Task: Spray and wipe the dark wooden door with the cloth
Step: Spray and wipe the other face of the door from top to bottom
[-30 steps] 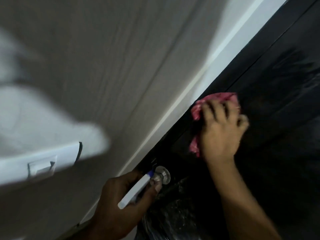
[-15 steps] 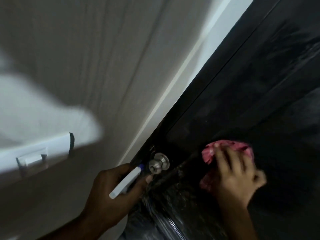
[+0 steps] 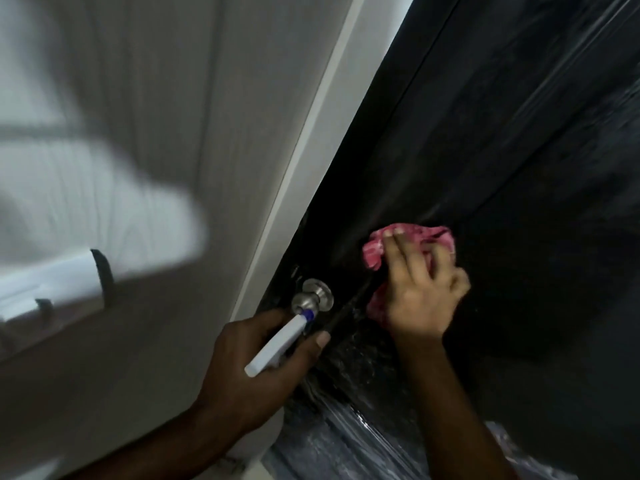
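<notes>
The dark wooden door (image 3: 512, 140) fills the right side of the head view, streaked with wet marks. My right hand (image 3: 420, 296) presses a crumpled pink cloth (image 3: 375, 252) flat against the door, just right of the knob. My left hand (image 3: 256, 372) grips a spray bottle (image 3: 280, 344), of which only the white head with a blue nozzle tip shows. The nozzle points up toward the round silver door knob (image 3: 313, 299). The bottle's body is hidden inside my fist.
A pale door frame (image 3: 311, 188) runs diagonally beside the door's left edge. Left of it is a grey wall (image 3: 156, 98) with a lit patch and a white switch plate (image 3: 48, 282). Shiny wet streaks cover the door's lower part (image 3: 346, 441).
My right hand swept the cloth down the door from the upper panel to a spot beside the knob, then slightly left. My left hand kept holding the sprayer near the knob.
</notes>
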